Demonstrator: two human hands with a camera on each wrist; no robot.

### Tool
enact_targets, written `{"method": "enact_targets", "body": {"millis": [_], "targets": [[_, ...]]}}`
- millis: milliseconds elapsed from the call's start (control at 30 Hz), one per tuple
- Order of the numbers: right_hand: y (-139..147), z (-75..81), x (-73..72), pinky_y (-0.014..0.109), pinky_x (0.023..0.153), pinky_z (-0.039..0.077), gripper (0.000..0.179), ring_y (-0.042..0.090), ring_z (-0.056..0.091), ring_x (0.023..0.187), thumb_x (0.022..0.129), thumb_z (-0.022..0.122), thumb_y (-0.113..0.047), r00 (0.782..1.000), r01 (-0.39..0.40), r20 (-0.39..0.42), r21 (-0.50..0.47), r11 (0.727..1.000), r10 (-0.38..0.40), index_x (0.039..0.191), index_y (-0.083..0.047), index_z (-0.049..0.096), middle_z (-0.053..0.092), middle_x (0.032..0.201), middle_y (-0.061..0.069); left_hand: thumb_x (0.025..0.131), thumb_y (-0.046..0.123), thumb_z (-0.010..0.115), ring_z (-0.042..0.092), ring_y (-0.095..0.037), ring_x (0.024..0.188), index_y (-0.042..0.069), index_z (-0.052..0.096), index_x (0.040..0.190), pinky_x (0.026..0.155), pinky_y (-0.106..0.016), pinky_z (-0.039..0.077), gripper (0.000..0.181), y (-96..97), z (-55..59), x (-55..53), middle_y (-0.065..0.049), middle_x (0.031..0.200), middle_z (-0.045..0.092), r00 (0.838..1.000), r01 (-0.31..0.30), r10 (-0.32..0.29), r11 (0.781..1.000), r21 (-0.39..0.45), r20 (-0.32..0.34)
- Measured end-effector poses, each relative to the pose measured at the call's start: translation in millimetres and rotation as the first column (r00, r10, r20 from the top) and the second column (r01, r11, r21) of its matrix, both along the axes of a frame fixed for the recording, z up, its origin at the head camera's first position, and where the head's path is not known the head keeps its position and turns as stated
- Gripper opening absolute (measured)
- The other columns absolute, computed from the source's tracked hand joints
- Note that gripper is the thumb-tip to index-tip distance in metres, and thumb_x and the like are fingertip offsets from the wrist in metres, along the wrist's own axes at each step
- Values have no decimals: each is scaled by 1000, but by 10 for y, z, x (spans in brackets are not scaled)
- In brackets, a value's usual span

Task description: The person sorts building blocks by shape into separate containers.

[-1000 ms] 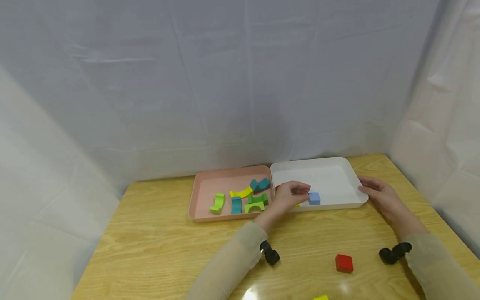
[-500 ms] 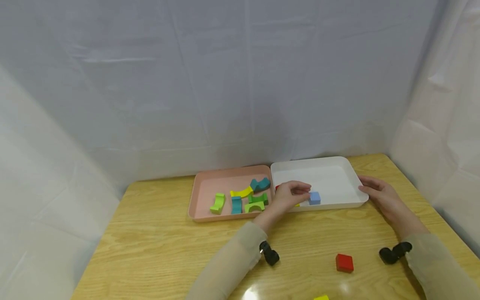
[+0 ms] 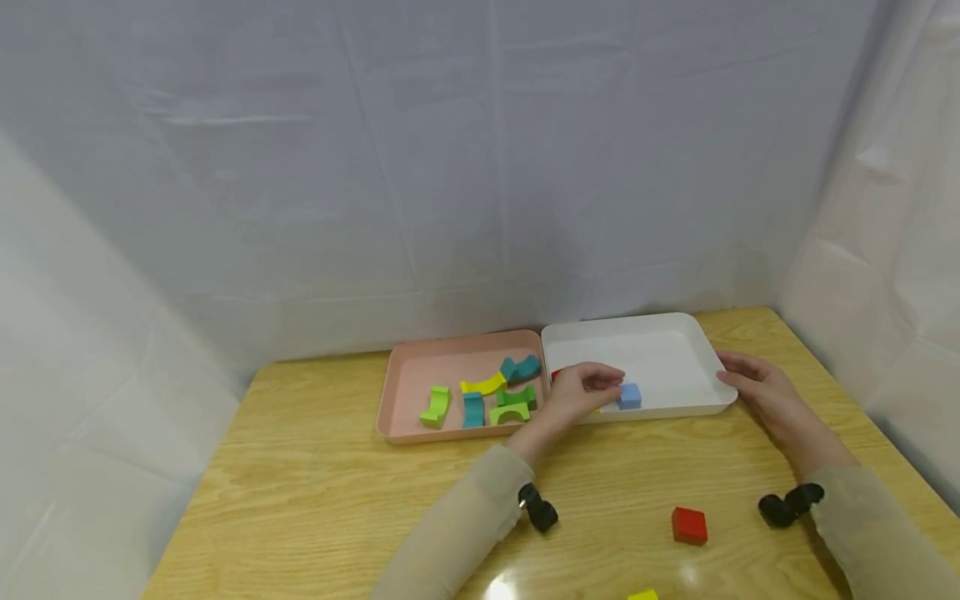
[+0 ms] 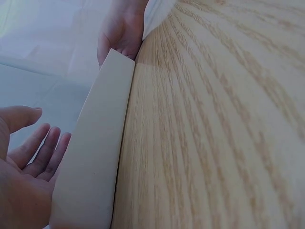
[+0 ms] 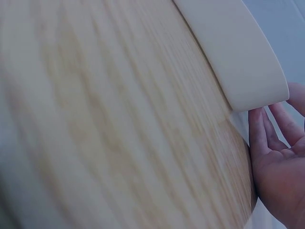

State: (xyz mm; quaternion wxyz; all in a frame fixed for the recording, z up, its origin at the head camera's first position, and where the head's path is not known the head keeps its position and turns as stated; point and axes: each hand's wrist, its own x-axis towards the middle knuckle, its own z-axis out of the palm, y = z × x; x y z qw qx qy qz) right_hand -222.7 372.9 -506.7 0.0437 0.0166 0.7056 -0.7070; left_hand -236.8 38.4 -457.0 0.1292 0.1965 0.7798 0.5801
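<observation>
The white tray (image 3: 645, 346) stands at the back of the table with both hands at it. Over its front left part, my left hand (image 3: 576, 392) has loosely bent fingers, close beside a light blue block (image 3: 630, 396). In the left wrist view the thumb and fingers of that left hand (image 4: 33, 167) are apart, with nothing seen between them. Slivers of a red block (image 3: 555, 376) and a yellow block (image 3: 596, 411) show beside the hand, which hides the rest. My right hand (image 3: 768, 396) touches the tray's right end; in the right wrist view its fingers (image 5: 258, 131) look nearly straight.
Left of the white tray, a pink tray (image 3: 420, 367) holds several curved blocks in green, teal and yellow. Nearer the front lie a red block (image 3: 689, 526) and a yellow block (image 3: 643, 595), cut off by the frame. A white curtain (image 3: 450, 167) hangs behind the table.
Almost nothing differs; my left hand shifts very slightly to the right over the white tray. The right hand, the trays and the blocks keep their places.
</observation>
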Motion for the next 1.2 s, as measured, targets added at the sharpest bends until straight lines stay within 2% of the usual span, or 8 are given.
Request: {"method": "enact_targets", "body": {"millis": [133, 433, 533, 833, 1200], "targets": [[6, -2, -8, 3, 87, 51, 27, -14, 61, 102, 106, 68, -14, 1000, 0, -14, 24, 1000, 0, 125, -33, 70, 67, 111, -32, 100, 10, 75, 72, -31, 113, 1, 76, 125, 80, -12, 54, 27, -2, 10, 3, -17, 124, 77, 1000, 9, -9, 1000, 6, -4], [12, -7, -31, 3, 86, 51, 30, -14, 61, 101, 106, 66, -12, 1000, 2, -11, 18, 1000, -1, 120, -37, 70, 67, 109, -32, 100, 13, 75, 69, -8, 99, 6, 77, 125, 83, -14, 56, 26, -9, 4, 0, -11, 122, 78, 999, 37, -37, 999, -34, -3], [11, -12, -37, 4, 86, 51, 30, -13, 62, 101, 106, 66, -9, 1000, 8, -9, -9, 1000, -8, 121, -34, 71, 68, 109, -30, 101, 14, 74, 68, -6, 99, 6, 76, 126, 84, -14, 56, 27, -13, 5, 7, -11, 123, 77, 999, 47, -48, 998, -37, -9], [7, -11, -26, 4, 86, 52, 29, -13, 62, 101, 106, 66, -11, 1000, 4, -15, 8, 1000, -4, 125, -33, 70, 68, 111, -31, 100, 15, 75, 71, -10, 102, 8, 77, 124, 87, -15, 57, 25, 4, 22, 58, -10, 123, 78, 997, 71, -72, 997, -29, -33], [6, -13, -24, 5, 86, 52, 31, -12, 63, 102, 106, 65, -8, 999, -10, -33, -26, 1000, 9, 126, -32, 71, 69, 112, -29, 101, 8, 72, 73, -18, 105, 0, 74, 127, 86, -11, 54, 27, 25, 84, 161, -19, 126, 76, 980, 188, -187, 982, 18, -71]]}}
